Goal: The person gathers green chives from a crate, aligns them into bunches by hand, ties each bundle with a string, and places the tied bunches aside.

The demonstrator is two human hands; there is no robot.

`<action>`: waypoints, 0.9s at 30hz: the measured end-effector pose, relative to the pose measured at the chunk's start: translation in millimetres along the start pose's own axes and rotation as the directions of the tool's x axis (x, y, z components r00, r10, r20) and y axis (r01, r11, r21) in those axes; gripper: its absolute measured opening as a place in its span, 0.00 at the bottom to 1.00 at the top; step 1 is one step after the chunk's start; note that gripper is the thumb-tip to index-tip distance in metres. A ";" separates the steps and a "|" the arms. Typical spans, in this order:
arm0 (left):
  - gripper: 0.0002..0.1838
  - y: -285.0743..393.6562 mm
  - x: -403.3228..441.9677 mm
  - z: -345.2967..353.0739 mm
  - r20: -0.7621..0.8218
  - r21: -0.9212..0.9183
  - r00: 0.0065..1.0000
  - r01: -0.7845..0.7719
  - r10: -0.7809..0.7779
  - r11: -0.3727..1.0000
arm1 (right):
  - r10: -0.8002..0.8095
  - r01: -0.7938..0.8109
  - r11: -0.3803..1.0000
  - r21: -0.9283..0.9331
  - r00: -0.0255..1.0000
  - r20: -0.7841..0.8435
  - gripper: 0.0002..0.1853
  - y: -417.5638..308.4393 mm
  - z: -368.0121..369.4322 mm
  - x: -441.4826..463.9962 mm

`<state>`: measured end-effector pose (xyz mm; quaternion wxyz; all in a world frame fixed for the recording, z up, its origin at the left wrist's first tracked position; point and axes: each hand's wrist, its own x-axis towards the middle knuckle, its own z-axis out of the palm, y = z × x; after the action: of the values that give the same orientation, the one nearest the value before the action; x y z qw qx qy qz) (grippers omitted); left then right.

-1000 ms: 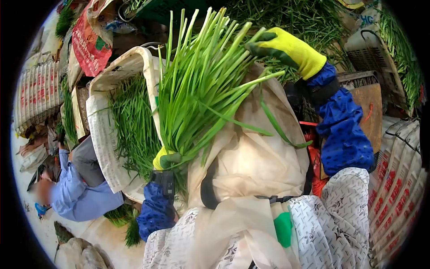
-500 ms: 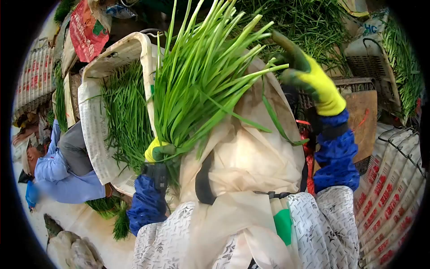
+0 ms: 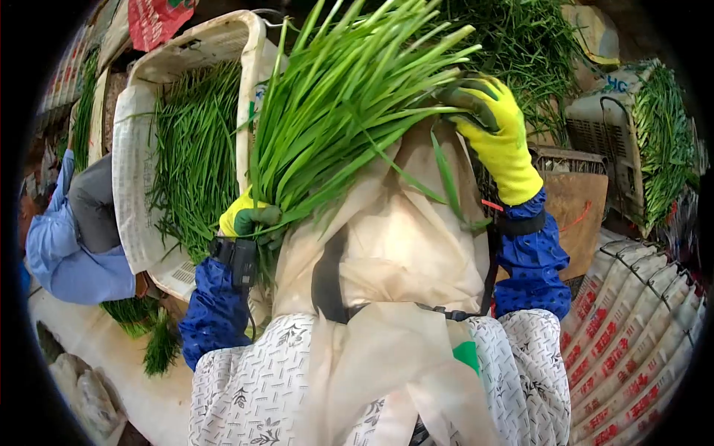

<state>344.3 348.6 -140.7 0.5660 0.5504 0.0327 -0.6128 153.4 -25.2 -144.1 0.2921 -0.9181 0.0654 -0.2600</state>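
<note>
A large bunch of long green stalks [image 3: 335,119] fans out across the upper middle, its pale ends toward the upper right. My left hand [image 3: 253,218], in a yellow and green glove, is closed round the bunch at its lower leafy part. My right hand [image 3: 483,119], gloved the same way, is at the pale ends on the right, its fingers closed round some stalk ends. One loose leaf hangs down over the beige apron [image 3: 394,253].
On the left stands a white basket [image 3: 249,97] with more green leaves [image 3: 197,149]. A person in blue [image 3: 82,253] sits beyond it. Heaped greens [image 3: 520,52] lie at the top, a crate [image 3: 606,130] and a red-printed white basket [image 3: 632,342] at the right.
My right hand, apart from the stalks half a second ago, has come back to their pale ends and closed. The view has shifted, and surrounding things appear displaced.
</note>
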 end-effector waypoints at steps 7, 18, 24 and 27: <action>0.37 10.3 -1.8 1.9 0.038 0.087 0.999 0.034 -0.038 0.996 | -0.087 0.116 0.977 -0.179 0.983 0.162 0.21 7.3 -25.3 4.7; 0.32 16.6 1.5 12.0 0.146 0.381 0.971 -0.232 0.189 0.895 | 0.586 -0.606 0.792 0.078 0.790 0.181 0.22 -21.2 -12.6 -31.9; 0.29 36.1 -17.5 28.9 0.087 0.423 0.995 -0.090 0.059 0.901 | 0.607 -0.630 0.750 0.202 0.777 0.168 0.14 -44.9 21.8 -15.8; 0.31 37.9 -19.1 28.5 0.071 0.403 0.997 -0.028 -0.001 0.915 | 0.682 -0.721 0.683 0.116 0.687 0.251 0.11 -25.6 15.3 -14.9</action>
<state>349.1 328.7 -93.9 0.4452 0.6340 -0.1183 -0.6212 147.7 7.6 -146.7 0.4675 -0.8070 0.3581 -0.0454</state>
